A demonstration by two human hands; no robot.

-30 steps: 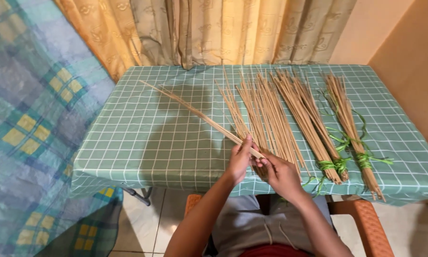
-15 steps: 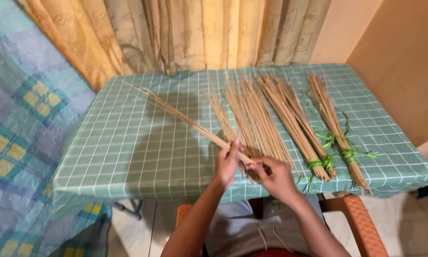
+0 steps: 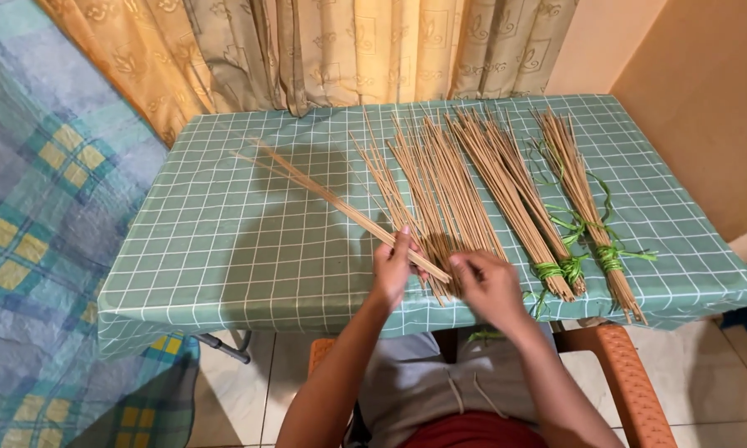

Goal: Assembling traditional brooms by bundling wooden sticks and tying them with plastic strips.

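- Gripping a thin bunch of sticks (image 3: 340, 202), the left hand (image 3: 393, 270) sits at lower centre of the frame; the bunch slants toward the upper left.
- Right hand (image 3: 490, 286), fingers curled, pinches the near ends of the bunch just beside the left.
- Loose sticks (image 3: 440, 178) fan out behind the hands on the green checked tablecloth (image 3: 224, 241).
- Three bundles tied with green strips (image 3: 568, 207) lie right of centre.

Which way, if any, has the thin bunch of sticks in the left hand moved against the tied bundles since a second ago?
No clear move: the thin bunch of sticks slants up-left from the left hand, same gap to the tied bundles.
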